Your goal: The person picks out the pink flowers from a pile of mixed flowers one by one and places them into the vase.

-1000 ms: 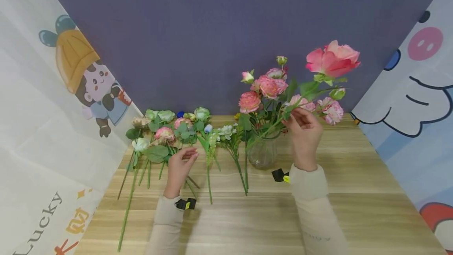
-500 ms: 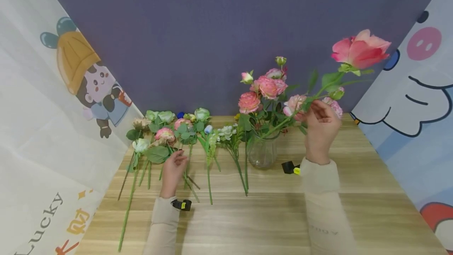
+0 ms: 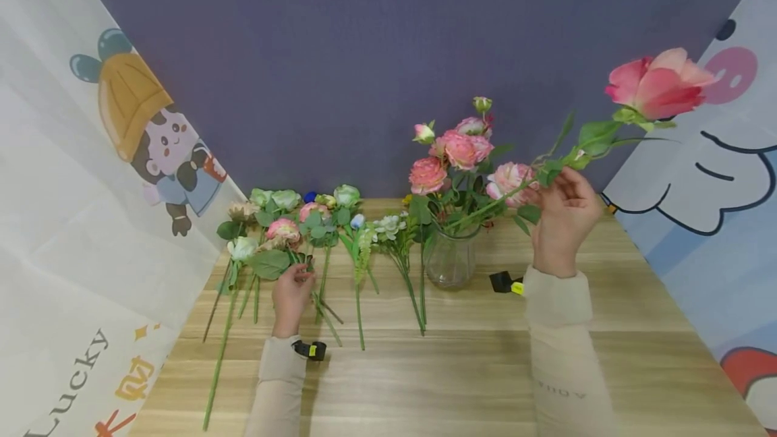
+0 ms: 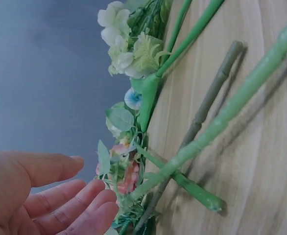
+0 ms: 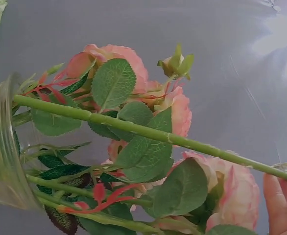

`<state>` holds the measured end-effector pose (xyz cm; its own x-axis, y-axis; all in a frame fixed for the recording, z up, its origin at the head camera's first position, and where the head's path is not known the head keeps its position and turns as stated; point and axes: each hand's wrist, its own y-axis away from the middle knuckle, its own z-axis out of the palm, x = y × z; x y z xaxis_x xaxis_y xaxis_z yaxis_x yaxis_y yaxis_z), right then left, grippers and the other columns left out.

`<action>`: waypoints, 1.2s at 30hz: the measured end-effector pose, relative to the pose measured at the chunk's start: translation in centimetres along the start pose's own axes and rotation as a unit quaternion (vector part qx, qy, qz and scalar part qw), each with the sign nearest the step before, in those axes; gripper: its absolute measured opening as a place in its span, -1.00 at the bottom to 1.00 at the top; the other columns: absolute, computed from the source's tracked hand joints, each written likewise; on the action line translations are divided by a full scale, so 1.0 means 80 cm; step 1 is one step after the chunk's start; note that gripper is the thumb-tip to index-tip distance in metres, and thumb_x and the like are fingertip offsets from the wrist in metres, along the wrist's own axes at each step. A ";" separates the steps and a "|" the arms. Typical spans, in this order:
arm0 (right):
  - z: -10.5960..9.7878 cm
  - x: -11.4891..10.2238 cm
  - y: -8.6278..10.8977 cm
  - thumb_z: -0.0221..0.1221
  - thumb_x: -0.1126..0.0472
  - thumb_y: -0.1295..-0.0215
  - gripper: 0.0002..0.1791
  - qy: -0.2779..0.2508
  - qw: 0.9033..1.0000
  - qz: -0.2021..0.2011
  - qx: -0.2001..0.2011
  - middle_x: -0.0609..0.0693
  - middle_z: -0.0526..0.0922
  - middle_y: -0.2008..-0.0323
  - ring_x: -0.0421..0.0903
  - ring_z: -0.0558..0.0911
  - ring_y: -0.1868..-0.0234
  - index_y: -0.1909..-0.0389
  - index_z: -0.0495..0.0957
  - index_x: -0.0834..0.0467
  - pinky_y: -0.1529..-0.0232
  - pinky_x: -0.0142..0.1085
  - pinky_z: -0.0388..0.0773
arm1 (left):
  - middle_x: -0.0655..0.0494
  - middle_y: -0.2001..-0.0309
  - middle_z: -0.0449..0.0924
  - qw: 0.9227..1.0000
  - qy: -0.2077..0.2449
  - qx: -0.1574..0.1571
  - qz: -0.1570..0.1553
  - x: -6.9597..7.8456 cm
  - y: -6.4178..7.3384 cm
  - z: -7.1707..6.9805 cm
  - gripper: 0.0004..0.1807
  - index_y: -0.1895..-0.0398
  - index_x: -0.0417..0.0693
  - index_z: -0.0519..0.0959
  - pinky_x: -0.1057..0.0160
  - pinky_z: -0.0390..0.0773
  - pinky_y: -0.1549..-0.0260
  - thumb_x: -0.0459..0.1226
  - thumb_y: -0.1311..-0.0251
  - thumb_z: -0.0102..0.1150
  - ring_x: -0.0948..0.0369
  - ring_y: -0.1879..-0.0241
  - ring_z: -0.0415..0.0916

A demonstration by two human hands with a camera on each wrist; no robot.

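My right hand (image 3: 566, 224) pinches the green stem (image 5: 192, 144) of a large pink rose (image 3: 658, 86), high up near its leaves. That stem slants down to the left, its lower end inside the mouth of the clear glass vase (image 3: 449, 267). Pink peony-like flowers (image 3: 461, 148) stand in the same vase. On the left, my left hand (image 3: 293, 297) hovers at the flowers lying on the table, near a green leaf (image 3: 270, 264) and crossing stems. In the left wrist view its fingers (image 4: 60, 210) are loosely bent, the thumb apart from them, with nothing between.
Several green, white and pink flowers lie in a row on the wooden table (image 3: 394, 390), among them a white rose (image 3: 242, 248) with a long stem and a white-flowered sprig (image 3: 390, 226). Behind stands a dark wall (image 3: 340, 73); printed curtains flank both sides.
My right hand has moved right, tilting the pink rose further right over the vase's side. My left hand has shifted slightly left and down among the lying flowers.
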<state>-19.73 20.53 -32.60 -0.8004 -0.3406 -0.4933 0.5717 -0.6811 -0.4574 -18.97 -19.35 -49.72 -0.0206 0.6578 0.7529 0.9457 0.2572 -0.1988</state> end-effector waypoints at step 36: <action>0.011 0.031 0.042 0.24 0.50 -0.09 -0.89 0.436 0.869 -0.028 -0.231 0.33 0.66 0.40 -0.59 0.51 0.45 0.36 0.61 0.49 0.44 -0.70 0.44 | -0.21 0.29 0.66 0.999 -0.001 0.006 -0.053 -0.016 0.002 0.003 -0.70 0.07 -0.33 0.59 0.06 0.52 0.40 -0.35 -0.14 0.18 -0.06 0.38 0.60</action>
<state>-19.95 16.85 -34.70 -0.5047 0.4426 -0.7412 0.7084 -0.2783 -0.6486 -18.89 -19.99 -50.83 -0.1213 0.6280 0.7687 0.9343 0.3338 -0.1253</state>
